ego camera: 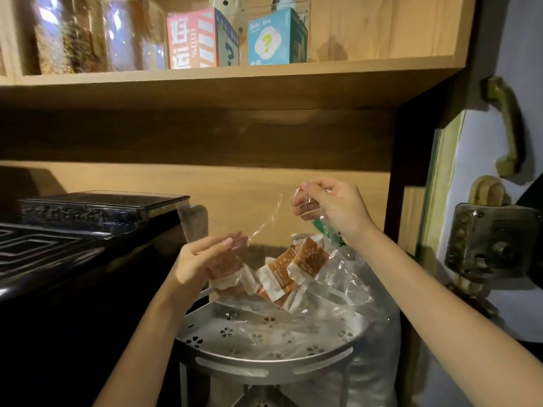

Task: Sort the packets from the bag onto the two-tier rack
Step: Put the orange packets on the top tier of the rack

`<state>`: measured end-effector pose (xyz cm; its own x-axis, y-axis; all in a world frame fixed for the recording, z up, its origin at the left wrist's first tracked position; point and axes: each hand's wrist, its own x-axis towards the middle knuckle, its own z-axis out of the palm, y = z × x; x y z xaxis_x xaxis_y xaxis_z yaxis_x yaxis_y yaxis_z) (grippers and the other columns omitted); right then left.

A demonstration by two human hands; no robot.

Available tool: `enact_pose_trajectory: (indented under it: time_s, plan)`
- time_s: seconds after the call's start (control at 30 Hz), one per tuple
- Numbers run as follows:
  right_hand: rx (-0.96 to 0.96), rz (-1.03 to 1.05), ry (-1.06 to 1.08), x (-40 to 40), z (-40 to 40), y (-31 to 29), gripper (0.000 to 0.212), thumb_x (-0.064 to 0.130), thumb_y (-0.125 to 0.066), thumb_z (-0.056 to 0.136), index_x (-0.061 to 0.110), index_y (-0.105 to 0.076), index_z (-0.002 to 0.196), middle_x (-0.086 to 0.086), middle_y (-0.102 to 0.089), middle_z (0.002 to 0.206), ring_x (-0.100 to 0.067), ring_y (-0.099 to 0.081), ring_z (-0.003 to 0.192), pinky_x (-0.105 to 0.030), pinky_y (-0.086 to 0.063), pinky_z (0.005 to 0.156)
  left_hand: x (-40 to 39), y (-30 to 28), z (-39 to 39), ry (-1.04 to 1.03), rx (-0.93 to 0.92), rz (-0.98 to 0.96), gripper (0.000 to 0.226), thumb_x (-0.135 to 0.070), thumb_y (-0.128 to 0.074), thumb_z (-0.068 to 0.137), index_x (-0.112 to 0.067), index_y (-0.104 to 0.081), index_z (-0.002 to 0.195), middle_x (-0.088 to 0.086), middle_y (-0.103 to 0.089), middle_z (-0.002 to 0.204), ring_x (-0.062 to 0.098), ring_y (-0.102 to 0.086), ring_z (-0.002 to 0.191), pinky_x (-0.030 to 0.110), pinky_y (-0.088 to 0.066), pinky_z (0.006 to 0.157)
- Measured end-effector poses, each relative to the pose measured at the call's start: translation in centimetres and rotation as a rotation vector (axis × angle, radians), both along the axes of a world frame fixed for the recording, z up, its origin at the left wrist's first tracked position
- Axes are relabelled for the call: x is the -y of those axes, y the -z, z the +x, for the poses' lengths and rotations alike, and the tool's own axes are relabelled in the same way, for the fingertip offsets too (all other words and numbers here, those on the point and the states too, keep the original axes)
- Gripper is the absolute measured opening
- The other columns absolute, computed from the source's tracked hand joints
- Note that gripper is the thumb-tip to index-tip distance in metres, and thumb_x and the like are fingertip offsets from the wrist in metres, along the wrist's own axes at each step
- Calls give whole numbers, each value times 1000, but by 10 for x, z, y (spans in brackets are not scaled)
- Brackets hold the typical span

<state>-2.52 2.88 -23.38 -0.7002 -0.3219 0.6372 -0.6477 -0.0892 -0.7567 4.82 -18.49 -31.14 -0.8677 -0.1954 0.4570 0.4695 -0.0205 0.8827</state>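
Packets, brown and white, sit inside the clear bag, which rests on the top tier of the metal rack. The left hand pinches the bag's near edge and looks to press a packet through it. The right hand pinches the far edge, held higher. Packets look light and crinkly, maybe slippery. Pinch one by its flat white end.

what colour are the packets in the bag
Orange-brown with white ends, the packets show best in the head view.

Two bare forearms, left grip and right grip ungloved, ringless
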Motion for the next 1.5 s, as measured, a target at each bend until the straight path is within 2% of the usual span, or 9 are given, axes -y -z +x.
enact_pose_trajectory:
  time_s: [0.17,0.3,0.47,0.6,0.77,0.93,1.03,1.17,1.5]
  plan:
    - [217,-101,-71,-6,-13,10,30,31,-56,87,8,-59,105,-11,-71,88,-18,-69,75,-32,-56,74,-3,-10,-10,-73,-8,104,18,-14,-56,85,-9,-69,95,4,-76,84,19,-72,81,30,-57,73]
    - [519,-122,-327,-25,-28,45,84,48,-77,56,15,-46,126,-8,-65,116,-22,-64,105,-36,-51,93,-3,-18,-15,-64,42,63,17,-16,-54,88,-13,-70,94,2,-75,85,18,-72,79,31,-55,76]
    - [614,96,-253,-24,-25,87,55,18,-75,66,9,-56,117,-12,-63,119,-22,-59,107,-34,-48,91,-6,-23,-17,-49,69,56,20,-20,-56,87,-11,-69,99,7,-73,94,20,-72,82,34,-53,79]
    - [552,-103,-186,-16,-22,83,15,13,-56,86,11,-66,97,-4,-69,97,-15,-64,86,-27,-53,71,-1,-14,-15,-40,8,74,35,-26,-67,76,-17,-63,110,5,-72,101,18,-70,91,28,-57,77]
    - [462,-116,-166,-10,-22,74,17,14,-52,88,9,-66,98,-5,-68,101,-21,-59,103,-36,-49,85,6,27,-12,-76,125,-172,42,-21,-79,64,-19,-69,104,2,-73,102,13,-68,96,21,-54,77]
    - [266,135,-43,-13,-14,62,15,26,-55,88,23,-69,93,6,-72,94,-11,-66,92,-33,-51,84,3,18,-13,-157,48,-116,17,-13,-70,74,-3,-73,86,17,-74,81,26,-69,75,31,-53,68]
    - [177,5,-3,-17,-14,47,14,21,-55,89,18,-68,93,1,-72,96,-13,-68,91,-27,-52,85,6,5,-14,-175,60,-116,21,-22,-72,72,-5,-74,85,19,-74,81,29,-65,77,42,-43,73]
    - [114,36,25,-17,-12,34,11,19,-56,88,16,-67,91,0,-72,91,-13,-69,82,-22,-57,72,6,-10,-14,-142,32,-133,16,-16,-70,75,-3,-74,83,7,-74,68,21,-66,66,27,-50,61]
    - [390,-32,-135,-31,-21,40,41,31,-63,81,10,-57,116,-12,-69,108,-21,-68,94,-28,-56,79,3,-31,-19,-133,33,-54,10,-16,-68,77,-8,-72,80,1,-73,63,10,-69,58,19,-55,53]
